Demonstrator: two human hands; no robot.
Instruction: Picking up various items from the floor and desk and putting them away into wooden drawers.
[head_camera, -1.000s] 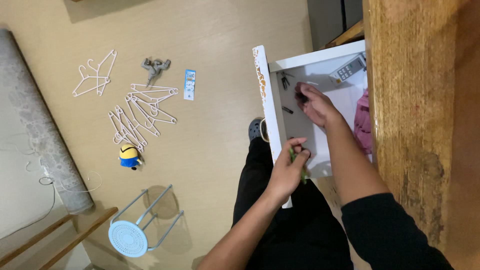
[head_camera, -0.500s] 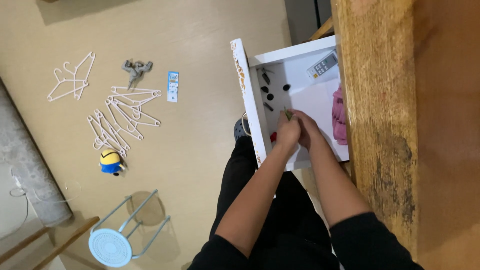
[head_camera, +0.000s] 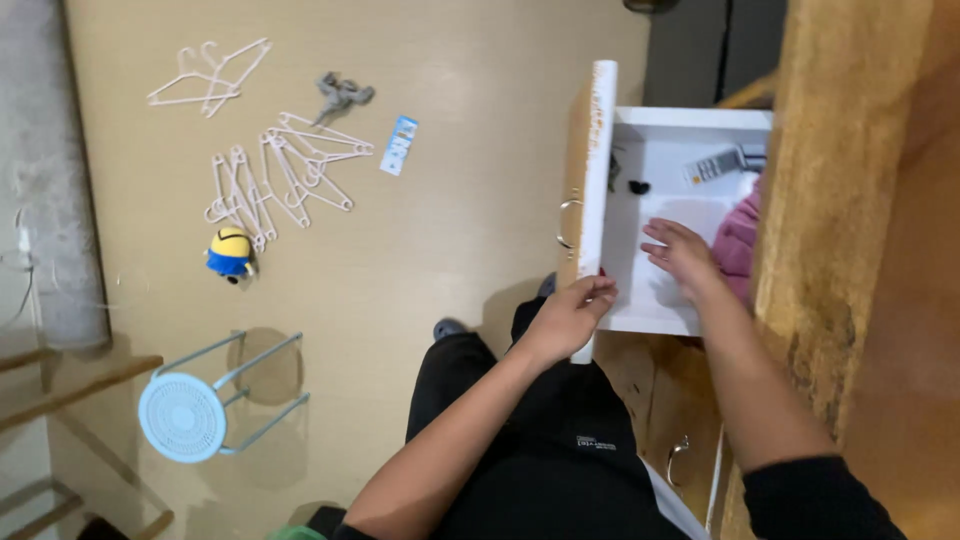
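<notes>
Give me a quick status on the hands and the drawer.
Left hand gripping front panel of open white drawer. Right hand flat on drawer floor, holding nothing. Pink cloth, remote control, small dark item inside.

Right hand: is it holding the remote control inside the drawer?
No, the right hand lies flat on the drawer floor, apart from the remote control.

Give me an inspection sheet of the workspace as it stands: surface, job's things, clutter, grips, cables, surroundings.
Surface: open white drawer, floor mostly bare.
Job's things: remote control, small dark object, pink cloth in the drawer.
Clutter: white hangers, grey item, blue card, yellow toy figure on the floor.
Grips: left hand on the drawer front; right hand flat inside, empty.
Cables: thin wire at the left edge.
Surroundings: blue stool, wooden top.
</notes>
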